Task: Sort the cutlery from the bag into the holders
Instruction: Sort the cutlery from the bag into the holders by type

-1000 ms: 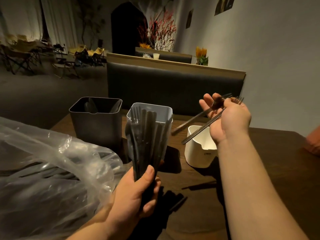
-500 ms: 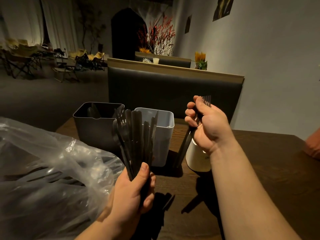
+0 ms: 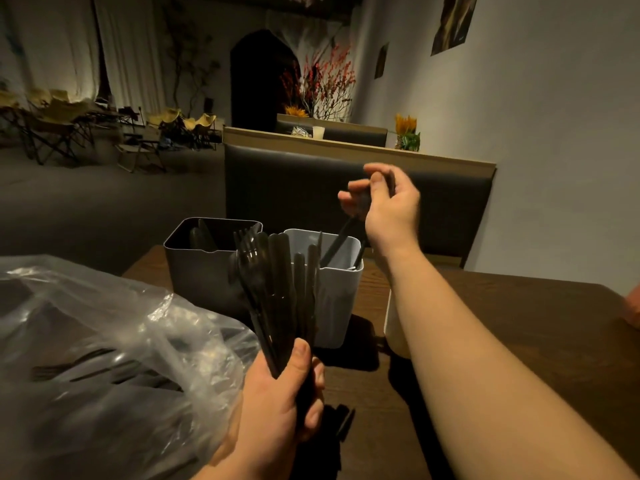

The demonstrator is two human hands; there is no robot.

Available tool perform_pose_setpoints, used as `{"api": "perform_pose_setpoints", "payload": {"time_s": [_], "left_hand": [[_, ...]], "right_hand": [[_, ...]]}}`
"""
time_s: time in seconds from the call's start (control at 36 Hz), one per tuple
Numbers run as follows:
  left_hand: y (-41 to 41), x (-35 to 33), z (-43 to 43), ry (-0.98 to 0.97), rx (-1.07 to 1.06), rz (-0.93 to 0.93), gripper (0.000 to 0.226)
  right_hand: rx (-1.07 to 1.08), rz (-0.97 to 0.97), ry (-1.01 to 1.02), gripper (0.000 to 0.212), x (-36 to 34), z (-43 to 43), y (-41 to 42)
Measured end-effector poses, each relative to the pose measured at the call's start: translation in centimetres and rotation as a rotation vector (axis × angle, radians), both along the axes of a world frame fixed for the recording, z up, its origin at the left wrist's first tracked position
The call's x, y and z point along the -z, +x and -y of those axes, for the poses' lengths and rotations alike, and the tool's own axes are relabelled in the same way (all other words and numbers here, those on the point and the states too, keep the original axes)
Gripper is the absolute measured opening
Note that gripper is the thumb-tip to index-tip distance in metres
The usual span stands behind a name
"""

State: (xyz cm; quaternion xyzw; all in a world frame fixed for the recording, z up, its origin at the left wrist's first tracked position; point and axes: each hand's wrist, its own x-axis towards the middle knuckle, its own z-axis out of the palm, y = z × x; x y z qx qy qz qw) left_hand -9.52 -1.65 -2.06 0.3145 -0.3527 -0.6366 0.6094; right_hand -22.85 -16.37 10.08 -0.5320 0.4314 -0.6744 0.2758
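Observation:
My left hand grips a fanned bundle of black cutlery, with forks and knives upright, in front of the holders. My right hand hovers over the light grey holder, its fingers loosely curled on the tops of black forks whose lower ends are inside that holder. A dark grey holder stands to its left with a few pieces in it. A white holder is mostly hidden behind my right forearm. The clear plastic bag at lower left holds more black cutlery.
Everything stands on a dark wooden table. A black padded bench back rises just behind the holders. Something reddish pokes in at the table's right edge. Folding chairs stand far off at the left.
My right hand has carried the forks from beside the white holder up and left, lowering their ends into the light grey holder. My left hand's bundle has shifted slightly right.

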Motion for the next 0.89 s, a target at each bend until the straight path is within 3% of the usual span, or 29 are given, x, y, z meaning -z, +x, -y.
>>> {"api": "perform_pose_setpoints", "payload": {"time_s": [0.17,0.31,0.44,0.58,0.64,0.72,0.83,0.89], "left_hand": [[-0.2,0.1,-0.2,0.000,0.028,-0.033,0.038],[0.0,0.2,-0.1,-0.004,0.042,-0.015,0.047],[0.0,0.5,-0.1,-0.040,0.070,-0.011,0.038],[0.0,0.6,-0.2,-0.025,0.126,-0.011,0.050],[0.2,0.6,-0.2,-0.028,0.169,-0.012,0.060],[0.4,0.6,-0.3,-0.047,0.262,-0.043,0.065],[0.3,0.8,-0.4,-0.087,0.332,-0.103,0.047],[0.2,0.9,-0.4,-0.082,0.338,-0.109,0.043]], "right_hand": [[-0.045,-0.332,0.148,0.022,2.2,-0.7,-0.1],[-0.026,-0.564,0.219,0.027,3.6,-1.4,-0.4],[-0.040,-0.950,0.371,0.027,4.3,-2.8,-0.3],[0.007,-1.109,0.380,0.062,3.1,-4.6,-1.6],[0.012,-1.012,0.254,0.059,2.4,-5.8,-2.2],[0.010,-0.623,0.037,0.026,2.4,-8.0,-2.4],[-0.368,-0.043,0.291,0.023,3.5,-11.3,-0.2],[-0.510,0.051,0.430,0.040,5.0,-12.6,0.3]]}}
